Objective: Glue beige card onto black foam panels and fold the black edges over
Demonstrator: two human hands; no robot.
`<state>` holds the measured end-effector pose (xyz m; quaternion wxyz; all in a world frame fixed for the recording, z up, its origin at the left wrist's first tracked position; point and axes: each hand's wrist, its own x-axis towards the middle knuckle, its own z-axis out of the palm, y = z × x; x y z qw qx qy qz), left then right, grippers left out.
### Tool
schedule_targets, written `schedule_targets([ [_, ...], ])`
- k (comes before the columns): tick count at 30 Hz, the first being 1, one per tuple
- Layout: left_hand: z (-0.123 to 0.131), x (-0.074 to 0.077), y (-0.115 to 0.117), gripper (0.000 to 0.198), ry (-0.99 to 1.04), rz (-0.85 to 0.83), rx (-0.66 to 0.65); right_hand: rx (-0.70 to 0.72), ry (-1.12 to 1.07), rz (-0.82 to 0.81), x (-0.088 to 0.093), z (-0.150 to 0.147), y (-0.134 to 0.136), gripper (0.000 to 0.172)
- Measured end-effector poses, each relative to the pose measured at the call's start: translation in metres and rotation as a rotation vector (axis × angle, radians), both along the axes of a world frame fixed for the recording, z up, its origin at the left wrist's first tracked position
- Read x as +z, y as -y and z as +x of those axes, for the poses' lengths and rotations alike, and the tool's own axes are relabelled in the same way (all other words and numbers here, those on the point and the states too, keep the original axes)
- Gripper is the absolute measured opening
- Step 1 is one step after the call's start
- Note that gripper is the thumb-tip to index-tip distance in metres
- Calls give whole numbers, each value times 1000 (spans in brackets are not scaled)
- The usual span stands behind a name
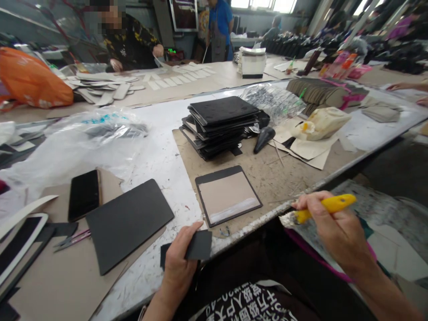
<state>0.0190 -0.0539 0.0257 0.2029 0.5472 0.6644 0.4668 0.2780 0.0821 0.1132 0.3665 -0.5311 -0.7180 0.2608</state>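
Observation:
My left hand point(180, 258) is closed around a small dark strip point(199, 245) at the table's front edge. In my right hand point(331, 223) is a glue brush with a yellow handle point(339, 203); its whitish bristles point(288, 219) point left, off the table edge. Between the hands lies a dark-edged rectangular panel point(229, 191) with a beige face. A shiny whitish band point(234, 209) runs along the panel's near side. Behind it stands a stack of black panels point(224, 116).
At left are a large dark sheet point(129, 223), a phone point(84, 194), small scissors point(72, 240) and clear plastic point(110, 138). A glue-crusted container point(323, 125) sits at right, near a black cone-shaped piece point(264, 139). Across the table a co-worker point(130, 40) handles pale pieces.

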Motion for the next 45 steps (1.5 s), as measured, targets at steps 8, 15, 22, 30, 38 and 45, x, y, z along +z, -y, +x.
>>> schedule_targets([
  [8, 61, 43, -6, 34, 840, -604, -186, 427, -104, -425, -35, -36, 42, 28],
  [15, 69, 30, -13, 28, 417, -522, -121, 163, -264, -403, -52, -24, 14, 36],
  [22, 34, 3, -8, 58, -486, -388, -89, 74, -533, -93, -39, -34, -32, 29],
  [30, 31, -22, -1, 73, -688, -321, -49, 231, -344, 78, -48, -66, -40, 30],
  [38, 29, -28, 0, 68, -640, -202, -78, 230, -436, -110, -59, -107, -11, 30],
  [45, 20, 1, -8, 37, -67, -287, -92, 347, -731, -336, -22, -135, 12, 34],
])
